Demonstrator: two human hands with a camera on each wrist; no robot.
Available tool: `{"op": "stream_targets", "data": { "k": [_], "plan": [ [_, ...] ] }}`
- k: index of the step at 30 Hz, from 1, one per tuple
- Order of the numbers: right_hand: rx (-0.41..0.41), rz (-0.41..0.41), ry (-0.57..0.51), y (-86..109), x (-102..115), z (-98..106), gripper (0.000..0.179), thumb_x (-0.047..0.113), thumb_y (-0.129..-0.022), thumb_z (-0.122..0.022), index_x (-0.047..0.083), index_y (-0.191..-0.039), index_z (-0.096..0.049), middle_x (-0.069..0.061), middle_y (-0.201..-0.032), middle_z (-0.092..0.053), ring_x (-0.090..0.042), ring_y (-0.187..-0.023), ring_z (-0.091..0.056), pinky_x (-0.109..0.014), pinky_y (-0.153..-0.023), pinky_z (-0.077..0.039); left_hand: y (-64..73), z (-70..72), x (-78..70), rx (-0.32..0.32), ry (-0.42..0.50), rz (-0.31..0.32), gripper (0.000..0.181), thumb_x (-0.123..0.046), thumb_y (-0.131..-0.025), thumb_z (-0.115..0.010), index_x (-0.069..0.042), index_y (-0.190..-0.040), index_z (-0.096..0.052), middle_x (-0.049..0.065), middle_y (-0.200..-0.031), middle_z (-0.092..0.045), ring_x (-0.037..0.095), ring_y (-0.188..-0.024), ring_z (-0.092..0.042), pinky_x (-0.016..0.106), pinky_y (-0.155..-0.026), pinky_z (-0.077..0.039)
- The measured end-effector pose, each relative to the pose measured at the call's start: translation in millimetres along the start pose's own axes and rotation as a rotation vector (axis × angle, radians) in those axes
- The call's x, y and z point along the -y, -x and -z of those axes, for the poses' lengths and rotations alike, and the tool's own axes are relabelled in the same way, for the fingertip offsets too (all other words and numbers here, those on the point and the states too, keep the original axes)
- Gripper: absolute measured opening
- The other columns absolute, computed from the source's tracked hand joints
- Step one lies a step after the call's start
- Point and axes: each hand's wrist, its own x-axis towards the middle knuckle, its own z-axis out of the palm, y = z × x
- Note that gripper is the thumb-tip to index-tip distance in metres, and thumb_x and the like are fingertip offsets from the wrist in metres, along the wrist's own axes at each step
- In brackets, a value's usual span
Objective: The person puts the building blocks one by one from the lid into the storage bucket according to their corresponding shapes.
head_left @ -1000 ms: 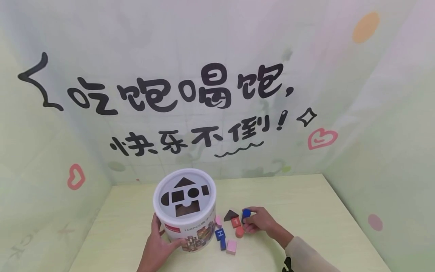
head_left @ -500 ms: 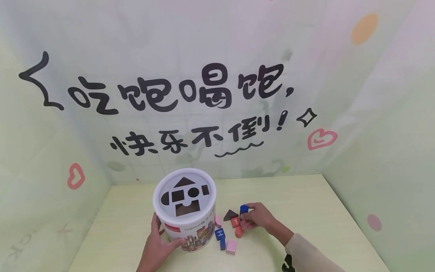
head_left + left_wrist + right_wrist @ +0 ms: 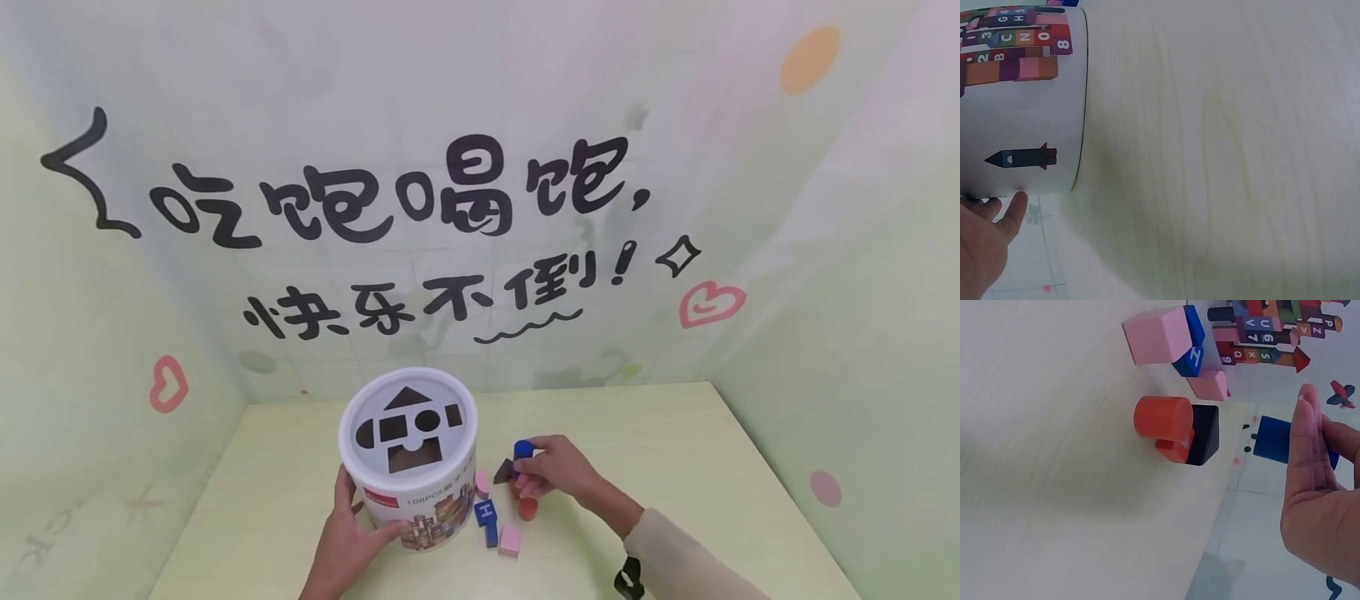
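A white bucket (image 3: 381, 495) with a shape-sorter lid (image 3: 373, 400) stands on the table, upright or nearly so. My left hand (image 3: 347, 533) holds it from the left, thumb across the front and fingers at the side. Above the loose blocks, my right hand (image 3: 564, 468) pinches a blue cylinder block (image 3: 1271, 439) between thumb and fingers. Below that hand lie a red cylinder block (image 3: 1163, 417), a small red block (image 3: 1173, 449) and a dark triangular block (image 3: 1207, 434). The red block is partly hidden in the head view.
Between bucket and right hand lie a blue block marked H (image 3: 485, 511), a narrow blue block (image 3: 491, 534), a pink block (image 3: 509, 542) and another pink piece (image 3: 482, 484) against the bucket. Printed fabric walls (image 3: 825, 400) enclose the table (image 3: 645, 433) on three sides.
My right hand has moved left and slightly up with the blue cylinder block, from beside the red blocks to above them. The left hand and bucket stay in place.
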Motion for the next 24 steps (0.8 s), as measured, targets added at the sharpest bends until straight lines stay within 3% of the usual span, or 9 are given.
{"op": "stream_targets", "data": {
  "k": [11,24],
  "plan": [
    [0.057,0.048,0.022,8.4,29.5,-8.1,0.017,0.015,-0.086,-0.063,-0.001,-0.09,-0.06,-0.017,-0.072,-0.065,-0.035,-0.064,-0.064,-0.039,-0.058,-0.054,-1.4,-0.2,0.7,0.002,-0.004,0.009,0.122,-0.041,-0.056,-0.085,-0.037,-0.143,0.0,0.01,-0.146,-0.023,0.029,-0.13,-0.025,0.048,-0.093,-0.039],
    [0.089,0.075,0.085,19.0,50.7,-12.4,0.014,0.016,-0.085,-0.064,0.003,-0.088,-0.06,-0.02,-0.074,-0.064,-0.038,-0.065,-0.063,-0.041,-0.057,-0.054,-0.8,0.7,-0.9,0.004,-0.02,0.014,0.122,-0.043,-0.056,-0.084,-0.036,-0.143,0.001,0.012,-0.145,-0.024,0.029,-0.13,-0.026,0.046,-0.093,-0.04]
  ]
}}
